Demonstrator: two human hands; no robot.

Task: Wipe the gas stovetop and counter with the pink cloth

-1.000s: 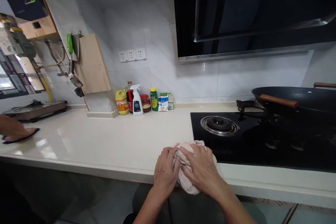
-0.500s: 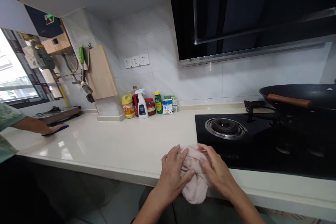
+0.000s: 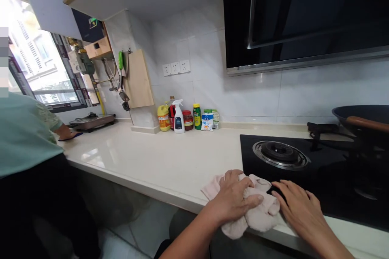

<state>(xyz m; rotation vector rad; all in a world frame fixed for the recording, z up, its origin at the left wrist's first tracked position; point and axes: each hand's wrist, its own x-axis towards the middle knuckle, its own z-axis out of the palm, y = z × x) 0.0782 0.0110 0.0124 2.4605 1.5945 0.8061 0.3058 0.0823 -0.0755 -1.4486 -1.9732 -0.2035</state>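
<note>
A pale pink cloth (image 3: 263,220) lies bunched at the counter's front edge, partly hanging over it and partly against the stove's left corner. My left hand (image 3: 235,198) presses down on the cloth, fingers bent into its folds and thumb stretched across it. My right hand (image 3: 299,204) rests with spread fingers over the near edge of the black gas stove (image 3: 331,194). Its fingertips are close to the cloth's right side; whether they touch it I cannot tell.
A black wok (image 3: 364,119) sits on the right burner. Against the wall stand a white spray bottle (image 3: 178,119), a yellow jug (image 3: 163,118) and several other containers. A cutting board (image 3: 138,81) hangs farther left. At far left, another person (image 3: 28,133) reaches across the white counter (image 3: 158,158).
My view has swung left. The cloth has spread out wider under my left hand, while my right hand has come off it toward the stove. The other person has leaned farther in.
</note>
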